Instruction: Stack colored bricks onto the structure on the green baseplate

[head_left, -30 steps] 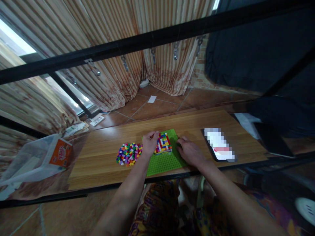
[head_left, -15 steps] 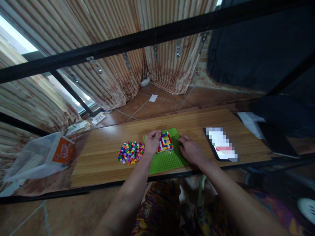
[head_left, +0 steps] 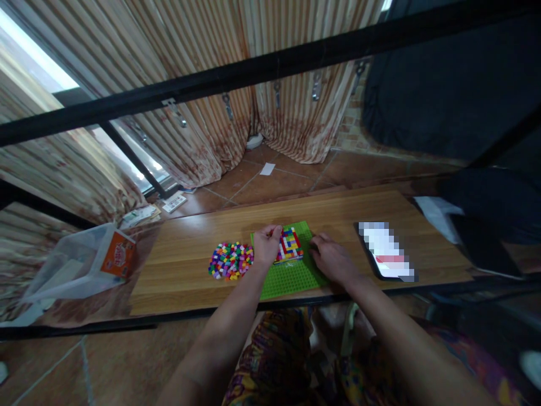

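2 hands (head_left: pixel 300 256) flanking brick block (head_left: pixel 289 246)

Bare forearms, no sleeves; colourful patterned garment of purple and yellow below.

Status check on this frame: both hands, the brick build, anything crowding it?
Left hand pinched at brick build's left edge. Right hand flat on green baseplate. Loose brick pile left, apart; phone right.

A phone (head_left: pixel 386 252) and a plastic bag (head_left: pixel 80 265) flank the table (head_left: pixel 177 270).
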Demonstrator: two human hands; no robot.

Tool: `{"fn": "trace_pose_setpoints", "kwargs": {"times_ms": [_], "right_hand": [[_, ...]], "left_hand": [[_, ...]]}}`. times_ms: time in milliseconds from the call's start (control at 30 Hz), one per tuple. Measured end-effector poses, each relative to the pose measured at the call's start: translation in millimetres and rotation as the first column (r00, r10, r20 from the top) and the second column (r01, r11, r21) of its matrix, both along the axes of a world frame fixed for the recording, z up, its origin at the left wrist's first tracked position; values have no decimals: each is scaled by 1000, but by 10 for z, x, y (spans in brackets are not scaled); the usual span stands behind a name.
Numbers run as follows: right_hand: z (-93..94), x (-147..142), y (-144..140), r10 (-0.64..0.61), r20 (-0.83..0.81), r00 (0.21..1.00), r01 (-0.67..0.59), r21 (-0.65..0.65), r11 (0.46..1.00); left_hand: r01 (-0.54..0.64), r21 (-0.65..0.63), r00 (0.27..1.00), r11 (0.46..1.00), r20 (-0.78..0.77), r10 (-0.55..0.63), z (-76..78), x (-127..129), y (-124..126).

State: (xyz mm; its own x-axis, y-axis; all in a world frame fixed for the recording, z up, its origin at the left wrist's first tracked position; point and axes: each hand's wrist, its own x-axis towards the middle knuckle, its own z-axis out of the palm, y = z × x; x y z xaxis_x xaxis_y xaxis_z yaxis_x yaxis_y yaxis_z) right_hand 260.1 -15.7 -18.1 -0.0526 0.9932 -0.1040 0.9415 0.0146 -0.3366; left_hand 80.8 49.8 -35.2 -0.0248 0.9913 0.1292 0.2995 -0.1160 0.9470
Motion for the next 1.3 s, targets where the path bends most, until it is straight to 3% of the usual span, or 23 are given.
{"fn": "trace_pose_setpoints", "kwargs": {"times_ms": [500,1067,1300], "right_hand": [[14,2,-18,3,-23,1000,-3,-1,1000],[-6,-1,-9,0,6,1000,0,2,1000],[-13,1,-10,13,14,1000,-14,12,1000]], "left_hand": [[-43,47,999,998,17,42,-2,-22,-48],[-4,-72,998,997,68,9,4,-6,17],[-19,-1,999,1000,28,19,-31,1,1]]}}
